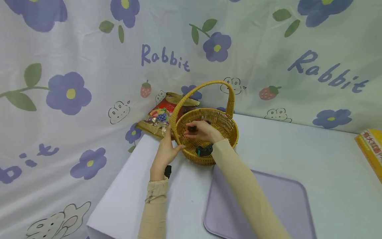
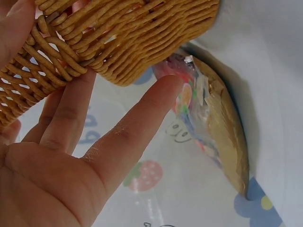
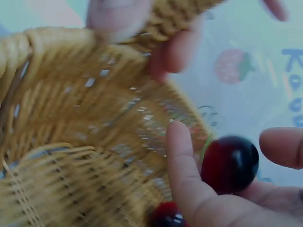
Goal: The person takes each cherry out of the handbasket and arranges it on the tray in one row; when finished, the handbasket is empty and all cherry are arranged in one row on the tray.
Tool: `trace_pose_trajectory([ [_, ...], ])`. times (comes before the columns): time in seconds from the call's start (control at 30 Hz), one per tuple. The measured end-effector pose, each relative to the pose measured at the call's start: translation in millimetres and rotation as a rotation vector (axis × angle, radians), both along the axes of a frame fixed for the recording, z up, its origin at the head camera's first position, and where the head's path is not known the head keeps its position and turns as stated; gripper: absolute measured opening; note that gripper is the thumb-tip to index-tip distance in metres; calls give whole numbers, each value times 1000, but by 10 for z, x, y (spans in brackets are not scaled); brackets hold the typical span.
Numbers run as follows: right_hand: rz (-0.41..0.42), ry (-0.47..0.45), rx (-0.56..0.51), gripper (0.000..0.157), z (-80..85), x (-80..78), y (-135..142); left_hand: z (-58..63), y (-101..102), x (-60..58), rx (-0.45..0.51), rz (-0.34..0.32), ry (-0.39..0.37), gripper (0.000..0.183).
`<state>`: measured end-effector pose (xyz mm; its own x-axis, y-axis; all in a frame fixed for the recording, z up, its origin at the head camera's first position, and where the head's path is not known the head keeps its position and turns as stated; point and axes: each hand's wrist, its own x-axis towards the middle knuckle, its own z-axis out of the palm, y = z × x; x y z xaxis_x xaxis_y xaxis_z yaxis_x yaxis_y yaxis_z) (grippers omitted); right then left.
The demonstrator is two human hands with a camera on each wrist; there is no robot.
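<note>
Head view | I read left hand (image 1: 165, 154) gripping round golden-brown wicker basket (image 1: 215, 115) at rim, by handle | right hand (image 1: 203, 131) holding small glossy dark-red ball (image 3: 230, 164) in its fingers, over basket interior | second dark-red ball (image 3: 165, 215) partly visible below | red-and-gold fruit-print packet (image 1: 158, 118) behind-left | pale-purple rectangular tray (image 1: 283, 199) in front, white desk (image 1: 131, 192)

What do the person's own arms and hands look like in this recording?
The left hand and right hand are ungloved. A beige long fabric sleeve covers the left arm, with small dark markings near its cuff, too small to read; a plain beige one covers the right arm. Each wrist wears a black device, the right one showing a teal patch.
</note>
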<state>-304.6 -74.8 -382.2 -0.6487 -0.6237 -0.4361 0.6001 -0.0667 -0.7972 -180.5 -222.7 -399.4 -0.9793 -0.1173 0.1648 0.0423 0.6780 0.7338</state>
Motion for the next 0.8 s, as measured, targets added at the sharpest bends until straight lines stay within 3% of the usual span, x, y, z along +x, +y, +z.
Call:
trace_pose_trajectory([
  [0.4,-50,158,-150,47,312,9,624,13,7,3,26,-12,-8,91],
  [0.63,-102,235,-181,52,336,52,1163,12,-13,-7,28,-13,-24,91],
  [0.8,-172,240,-210,52,300,122,1527,1,-10,-16,27,-19,-33,93],
])
